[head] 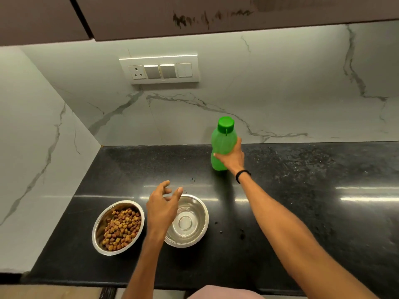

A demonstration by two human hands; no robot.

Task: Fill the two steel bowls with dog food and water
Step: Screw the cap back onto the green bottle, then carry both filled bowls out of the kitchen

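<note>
Two steel bowls stand side by side on the black counter (pixel 302 212). The left bowl (pixel 101 225) holds brown dog food kibble (pixel 122 228). The right bowl (pixel 194 221) holds clear water. My left hand (pixel 163 206) hovers over the right bowl's left rim with fingers loosely spread, holding nothing. Farther back, my right hand (pixel 232 157) grips the body of a green plastic bottle (pixel 222 140) that stands upright on the counter with its green cap on.
A marble-patterned wall runs behind and to the left of the counter, with a switch panel and socket (pixel 160 69) on it. Brown cabinets (pixel 151 16) hang overhead. Small dark crumbs (pixel 220 228) lie right of the water bowl.
</note>
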